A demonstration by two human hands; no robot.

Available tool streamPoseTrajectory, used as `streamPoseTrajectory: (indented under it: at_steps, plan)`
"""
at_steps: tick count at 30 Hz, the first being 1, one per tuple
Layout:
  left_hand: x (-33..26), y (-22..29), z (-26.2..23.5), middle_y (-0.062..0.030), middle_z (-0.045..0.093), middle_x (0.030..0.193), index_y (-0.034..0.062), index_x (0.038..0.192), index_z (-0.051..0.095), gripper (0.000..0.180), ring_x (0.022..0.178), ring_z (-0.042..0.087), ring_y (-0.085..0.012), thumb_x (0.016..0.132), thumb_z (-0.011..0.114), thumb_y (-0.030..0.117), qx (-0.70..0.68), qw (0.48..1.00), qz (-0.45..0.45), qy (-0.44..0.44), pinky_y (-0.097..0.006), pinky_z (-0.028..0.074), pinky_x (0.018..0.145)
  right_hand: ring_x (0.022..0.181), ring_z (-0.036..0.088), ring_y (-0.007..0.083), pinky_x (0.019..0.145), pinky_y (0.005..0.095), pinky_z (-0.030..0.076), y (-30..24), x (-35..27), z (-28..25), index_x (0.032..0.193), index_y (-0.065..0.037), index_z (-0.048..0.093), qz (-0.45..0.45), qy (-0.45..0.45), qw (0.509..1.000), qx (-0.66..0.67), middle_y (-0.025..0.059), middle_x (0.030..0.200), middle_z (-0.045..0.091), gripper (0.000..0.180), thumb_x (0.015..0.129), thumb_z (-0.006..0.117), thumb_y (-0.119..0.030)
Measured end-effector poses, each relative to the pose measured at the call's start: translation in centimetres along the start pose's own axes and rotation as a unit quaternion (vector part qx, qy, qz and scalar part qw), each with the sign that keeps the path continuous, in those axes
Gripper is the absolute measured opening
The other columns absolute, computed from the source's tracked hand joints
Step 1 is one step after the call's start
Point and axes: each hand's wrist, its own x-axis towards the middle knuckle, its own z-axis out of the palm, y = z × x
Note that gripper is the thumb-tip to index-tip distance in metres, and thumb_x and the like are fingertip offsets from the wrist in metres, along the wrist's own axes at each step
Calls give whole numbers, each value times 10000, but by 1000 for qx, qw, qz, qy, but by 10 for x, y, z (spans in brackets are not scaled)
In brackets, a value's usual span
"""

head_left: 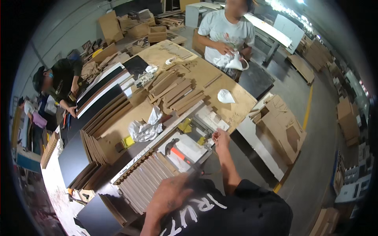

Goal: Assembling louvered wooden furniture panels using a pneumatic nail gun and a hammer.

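Note:
My right hand reaches out over the far right end of the work area, fingers curled together beside a metal fixture. Whatever it may hold is too small to make out. Close to my body, my left hand is smeared by motion above the near end of a row of brown-edged panels. Its fingers are too blurred to read. Between the hands, a claw hammer with an orange and black handle lies on a white surface. Yellow pieces sit near the fixture.
Brown strips lie piled on the wooden table, near a crumpled white cloth. Dark panels are stacked at left. A co-worker in white stands across; another bends over boards at left. Cut boards stand right.

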Motion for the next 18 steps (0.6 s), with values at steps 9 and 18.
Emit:
streamPoseTrajectory:
  at_steps: [9,18]
  plan:
    - [-66,-36,13,-224,632,1195,-5,1263,572,474,1141,581,-393,852,705,191,-57,982,-137,114,-422,461,964,646,613,146,565,264,504,30,-84,44,1018,-41,628,55,-117,975,-183,69,795,649,179,893,621,-170]
    - [-227,-150,50,-118,679,704,-18,930,662,186,671,670,-185,920,574,145,-213,835,-366,350,-294,502,649,631,556,89,536,230,443,112,-165,42,994,-30,654,9,-169,937,-305,20,777,612,166,932,605,-176]
